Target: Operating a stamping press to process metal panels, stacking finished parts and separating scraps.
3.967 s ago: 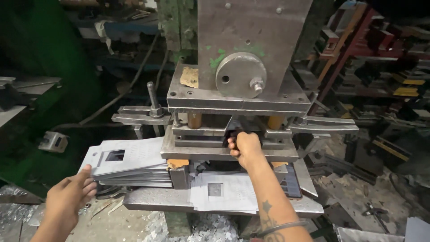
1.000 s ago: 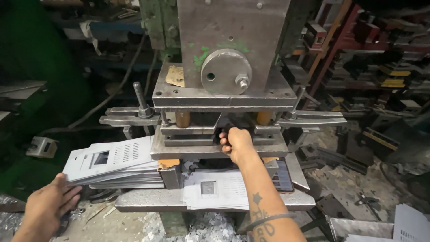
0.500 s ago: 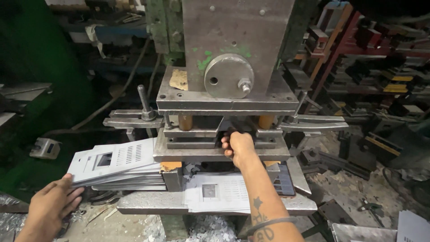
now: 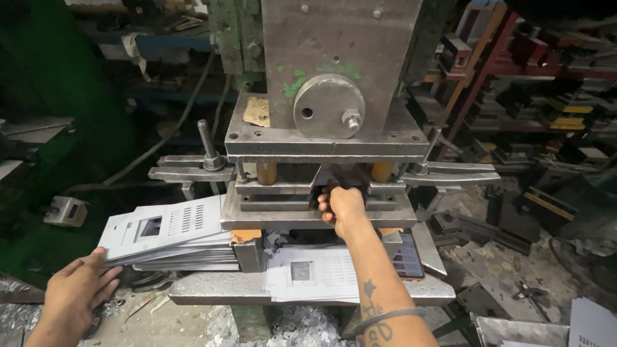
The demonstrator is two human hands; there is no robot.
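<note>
My left hand (image 4: 77,292) grips the near left corner of a stack of grey metal sheets (image 4: 170,234), thumb on top and fingers under the edge. The top sheet has a square cut-out and rows of slots. The stack rests to the left of the press die (image 4: 315,215). My right hand (image 4: 344,205) reaches into the gap between the die plates under the heavy steel ram block (image 4: 328,64). Its fingers are curled round a dark piece there; what that piece is stays hidden.
Punched pale sheets (image 4: 315,273) lie on the press bed (image 4: 212,289) below my right forearm. Clamp arms with a tall bolt (image 4: 205,144) stick out on both sides. Metal chips (image 4: 276,324) cover the floor, a grey box (image 4: 64,211) sits left, red racks (image 4: 514,64) stand right.
Both hands stay where they were, left on the stack corner and right in the die gap. Only the camera view has shifted slightly.
</note>
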